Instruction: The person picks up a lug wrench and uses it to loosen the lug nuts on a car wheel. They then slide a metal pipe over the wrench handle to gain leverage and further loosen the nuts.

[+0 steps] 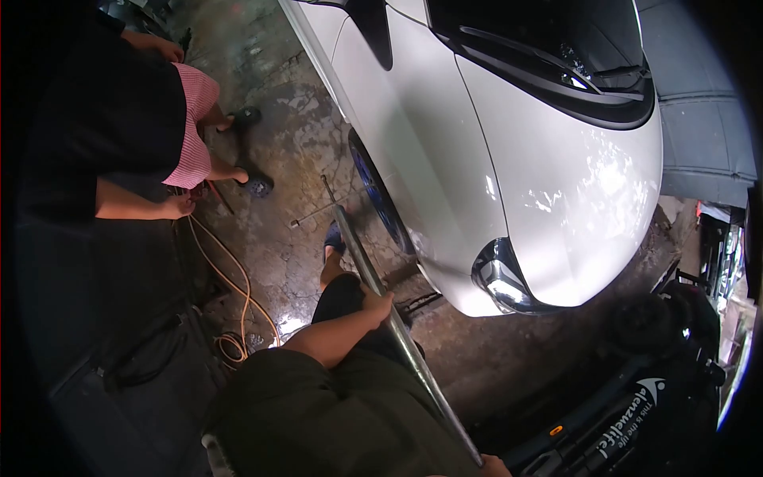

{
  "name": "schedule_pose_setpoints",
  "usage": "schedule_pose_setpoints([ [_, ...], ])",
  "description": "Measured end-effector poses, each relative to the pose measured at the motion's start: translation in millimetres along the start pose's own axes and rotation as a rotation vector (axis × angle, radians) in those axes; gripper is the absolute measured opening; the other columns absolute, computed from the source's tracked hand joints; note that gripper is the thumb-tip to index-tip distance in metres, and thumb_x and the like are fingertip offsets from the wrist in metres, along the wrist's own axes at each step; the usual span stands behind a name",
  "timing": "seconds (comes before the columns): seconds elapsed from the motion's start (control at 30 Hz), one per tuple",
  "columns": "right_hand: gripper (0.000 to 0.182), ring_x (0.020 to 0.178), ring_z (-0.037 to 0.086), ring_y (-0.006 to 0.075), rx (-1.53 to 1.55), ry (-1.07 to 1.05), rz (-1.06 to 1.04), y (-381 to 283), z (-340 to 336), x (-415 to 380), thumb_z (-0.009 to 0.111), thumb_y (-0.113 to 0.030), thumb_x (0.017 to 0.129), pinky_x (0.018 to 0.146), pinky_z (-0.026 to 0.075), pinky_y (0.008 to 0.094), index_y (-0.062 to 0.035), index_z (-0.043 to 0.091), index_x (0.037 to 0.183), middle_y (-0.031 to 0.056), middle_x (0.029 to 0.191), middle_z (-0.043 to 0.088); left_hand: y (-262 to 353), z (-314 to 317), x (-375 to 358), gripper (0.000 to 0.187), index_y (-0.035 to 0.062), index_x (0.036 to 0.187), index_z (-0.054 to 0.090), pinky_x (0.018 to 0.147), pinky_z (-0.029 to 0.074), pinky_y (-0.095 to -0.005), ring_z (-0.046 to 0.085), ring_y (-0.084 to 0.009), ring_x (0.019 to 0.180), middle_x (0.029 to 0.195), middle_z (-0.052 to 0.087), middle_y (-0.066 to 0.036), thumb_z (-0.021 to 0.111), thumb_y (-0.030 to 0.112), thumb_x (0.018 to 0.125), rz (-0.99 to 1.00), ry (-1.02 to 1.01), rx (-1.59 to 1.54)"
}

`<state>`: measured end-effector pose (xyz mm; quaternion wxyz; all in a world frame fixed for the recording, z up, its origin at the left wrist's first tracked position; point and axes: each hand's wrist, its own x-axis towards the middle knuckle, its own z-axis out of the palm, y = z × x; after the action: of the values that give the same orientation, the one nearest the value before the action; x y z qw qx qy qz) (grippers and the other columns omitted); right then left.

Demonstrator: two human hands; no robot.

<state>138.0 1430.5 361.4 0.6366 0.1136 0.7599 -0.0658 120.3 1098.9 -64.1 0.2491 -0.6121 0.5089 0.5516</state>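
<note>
A long metal pipe (413, 350) slants across the front of my body. My left hand (377, 308) is wrapped round its middle. At the pipe's near end, by the bottom edge of the view, my right hand (494, 467) is closed, only partly showing. The far end of the pipe meets a cross-shaped lug wrench (322, 208), whose thin arms stick out above the concrete floor. Beside it is the white car's front wheel (377, 191), dark with a blue rim. My sandalled foot (334, 235) stands just below the wrench.
The white car (445, 159) takes up the centre and right. To the left another person stands in pink striped shorts (195, 119), one hand low near an orange hose (242, 278) coiled on the floor. A dark motorbike (628, 397) with white lettering stands at lower right.
</note>
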Motion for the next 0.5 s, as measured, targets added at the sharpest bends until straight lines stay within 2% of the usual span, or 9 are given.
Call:
schedule_pose_setpoints([
  [0.1,0.048,0.098,0.069,0.0233,0.019,0.0,-0.044,-12,-5,-12,0.079,-0.016,0.078,0.09,0.051,0.0382,0.0008,0.069,0.121,0.0182,0.107,0.075,2,-5,1,0.11,0.0032,0.159,-0.001,0.1,0.05,-0.0443,0.062,-0.044,0.118,0.131,0.059,-0.034,0.075,0.038,0.087,0.016,-0.014,-0.042],
  [0.23,0.046,0.095,0.069,0.0249,0.028,-0.036,-0.063,-31,-16,-25,0.079,-0.016,0.077,0.088,0.052,0.0386,0.0006,0.07,0.119,0.0188,0.104,0.075,10,-14,-1,0.11,0.0013,0.158,0.0,0.101,0.049,-0.0441,0.062,-0.0436,0.119,0.132,0.058,-0.034,0.075,0.036,0.086,0.014,-0.034,-0.038],
  [0.33,0.046,0.094,0.07,0.0277,0.156,-0.074,-0.001,-6,-14,-25,0.079,-0.018,0.077,0.087,0.053,0.0396,0.0008,0.07,0.118,0.02,0.103,0.075,8,-16,4,0.111,-0.0004,0.157,0.001,0.101,0.049,-0.0437,0.062,-0.043,0.12,0.134,0.057,-0.034,0.077,0.036,0.085,0.029,-0.021,-0.054],
  [0.43,0.046,0.095,0.071,0.0314,-0.093,0.017,-0.056,-65,-16,-57,0.079,-0.021,0.077,0.087,0.053,0.0411,-0.0003,0.07,0.117,0.0219,0.104,0.074,10,-19,12,0.112,-0.0017,0.157,0.002,0.101,0.049,-0.0431,0.061,-0.0421,0.121,0.135,0.056,-0.034,0.078,0.035,0.083,0.043,-0.016,-0.093],
  [0.5,0.046,0.097,0.071,0.0334,-0.151,0.042,-0.032,-72,-14,-66,0.078,-0.023,0.077,0.086,0.053,0.0419,-0.0011,0.071,0.117,0.0228,0.104,0.074,20,-30,-1,0.111,-0.0023,0.156,0.004,0.1,0.049,-0.0428,0.061,-0.0415,0.121,0.135,0.056,-0.034,0.079,0.034,0.083,0.028,-0.028,-0.095],
])
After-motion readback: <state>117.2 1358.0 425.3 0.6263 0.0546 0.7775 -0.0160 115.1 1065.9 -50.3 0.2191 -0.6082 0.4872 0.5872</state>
